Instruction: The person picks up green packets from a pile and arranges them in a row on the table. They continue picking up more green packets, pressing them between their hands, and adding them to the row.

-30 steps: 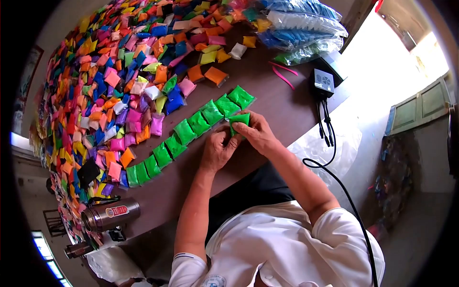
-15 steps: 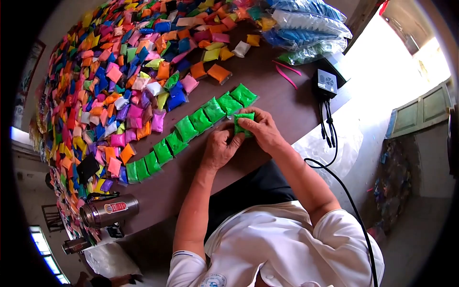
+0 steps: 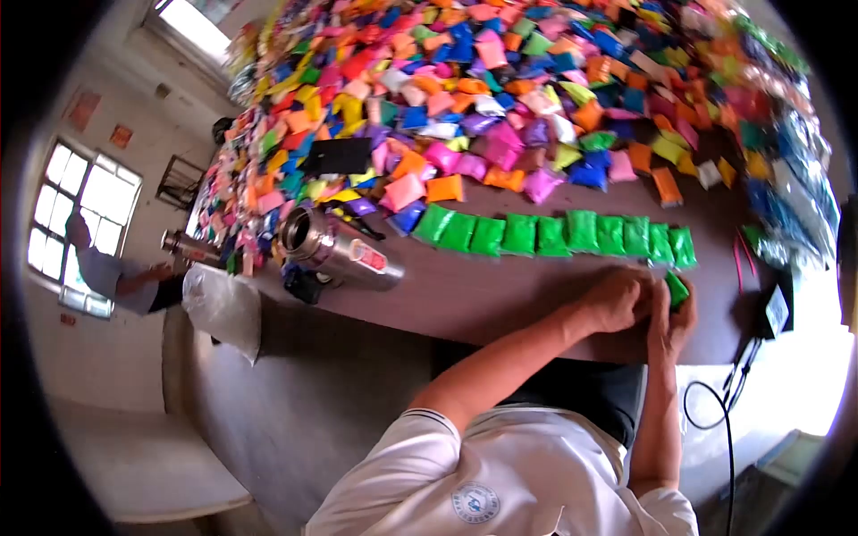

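My right hand (image 3: 672,323) grips a small green packet (image 3: 677,288) between thumb and fingers, just above the near side of the table. Close against it is my left hand (image 3: 617,302), its fingers curled inward. What those fingers hold, if anything, is hidden. Beyond both hands a row of several green packets (image 3: 520,235) lies side by side on the brown table, its right end just past my fingers.
A large heap of coloured packets (image 3: 500,143) covers the table's far side. At left are a steel flask (image 3: 344,255) and a black flat object (image 3: 338,156). At right lie pink strips (image 3: 744,255) and a black box (image 3: 776,308) with cables. Another person (image 3: 121,268) is by the window.
The head view has swung left, bringing the window and another person into sight. The green packet stays in my right hand, now tilted, with my left hand still beside it.
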The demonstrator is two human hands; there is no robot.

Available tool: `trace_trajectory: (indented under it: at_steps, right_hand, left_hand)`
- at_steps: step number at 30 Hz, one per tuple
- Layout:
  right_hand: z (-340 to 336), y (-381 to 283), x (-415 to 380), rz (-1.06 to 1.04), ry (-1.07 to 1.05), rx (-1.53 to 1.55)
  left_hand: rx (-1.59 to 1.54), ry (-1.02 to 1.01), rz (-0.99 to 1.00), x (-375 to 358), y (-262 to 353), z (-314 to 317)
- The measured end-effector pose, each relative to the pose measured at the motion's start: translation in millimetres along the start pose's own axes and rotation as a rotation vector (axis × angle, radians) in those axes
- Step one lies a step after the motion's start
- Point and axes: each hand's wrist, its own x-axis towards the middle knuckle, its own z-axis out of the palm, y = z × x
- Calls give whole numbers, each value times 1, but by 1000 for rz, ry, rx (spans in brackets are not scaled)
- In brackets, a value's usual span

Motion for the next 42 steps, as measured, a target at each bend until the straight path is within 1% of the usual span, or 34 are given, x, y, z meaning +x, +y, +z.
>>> trace_trajectory:
  at_steps: [1, 2, 3, 5, 6, 7, 9, 11, 13, 14, 15, 17, 18, 20, 21, 23, 24, 26, 29, 30, 31, 32, 33, 34, 35, 36, 37, 38, 39, 41, 42]
  right_hand:
    - [3, -16, -1, -2, 37, 13]
    - [-1, -6, 1, 17, 30, 76]
    - [-7, 6, 6, 35, 25, 139]
    - [-11, 2, 10, 103, -30, 94]
    - [-14, 1, 10, 127, -63, 127]
    - [-16, 6, 10, 119, -73, 137]
    - [-20, 14, 9, 168, -73, 192]
    - [-20, 14, 7, 138, -72, 214]
    - [-18, 13, 10, 145, -73, 216]
    - [-15, 12, 9, 104, -29, 154]
    - [-14, 9, 10, 101, -30, 157]
    - [-14, 4, 11, 141, -70, 52]
    - [-15, 2, 14, 140, -69, 54]
    - [-18, -1, 20, 301, -145, -5]
    - [-20, -1, 21, 301, -144, -3]
    - [-21, -1, 21, 288, -248, 82]
    - [-22, 3, 20, 290, -253, 84]
    - [-28, 11, 17, 204, -277, 115]
    - [-33, 14, 14, 183, -306, 174]
    - [-36, 15, 15, 174, -349, 172]
    - [-36, 14, 14, 177, -362, 174]
    - [-35, 14, 14, 182, -311, 127]
    - [-35, 14, 13, 188, -260, 79]
    - [-33, 14, 12, 192, -273, 78]
    - [-29, 15, 13, 253, -206, 59]
    - [-24, 15, 13, 315, -139, 38]
    - [-21, 15, 13, 376, -71, 17]
    - [-20, 18, 16, 289, -149, 0]
    - [-22, 21, 16, 294, -160, 6]
    - [-20, 26, 15, 229, -174, 71]
    - [-20, 35, 14, 265, -139, 123]
  left_hand:
    - [-26, 7, -2, 2, 5, -4]
    - [2, -144, -133, 2, 8, -11]
    - [17, -130, -134, 2, 11, -15]
    - [12, -71, -173, 4, 13, -9]
    - [7, -14, -101, 2, 2, 1]
    - [21, -5, -100, 1, 3, -2]
    - [63, -129, -148, 1, 6, -7]
    - [98, -112, -139, 1, 11, -11]
    - [12, -47, -183, 0, 16, -12]
    - [-24, -11, -141, 1, 13, -9]
    - [-19, -9, -140, 1, 10, -9]
    - [105, -139, -209, -1, 4, -8]
    - [106, -140, -208, -1, 4, -6]
    - [67, -38, -143, -2, 3, -2]
    - [69, -39, -143, -1, 6, -4]
    - [22, -44, -112, 0, 13, -9]
    - [25, -43, -117, -1, 12, -9]
    - [71, -59, -105, -2, 11, -7]
    - [40, -70, -143, 0, 26, -17]
    - [43, -65, -151, -2, 23, -14]
    - [62, -12, -107, -3, 18, -7]
    - [81, 41, -65, -5, 13, -2]
    - [84, 50, -76, -6, 14, -2]
    - [128, -10, -62, -6, 14, -2]
    - [171, -71, -47, -6, 13, -2]
    - [171, -99, -82, -5, 17, -5]
    - [172, -95, -94, -7, 16, -4]
    - [142, -91, -121, -8, 15, -3]
    - [112, -89, -148, -8, 10, 1]
    - [131, -54, -177, -11, 0, 11]
    - [119, -56, -144, -12, 2, 11]
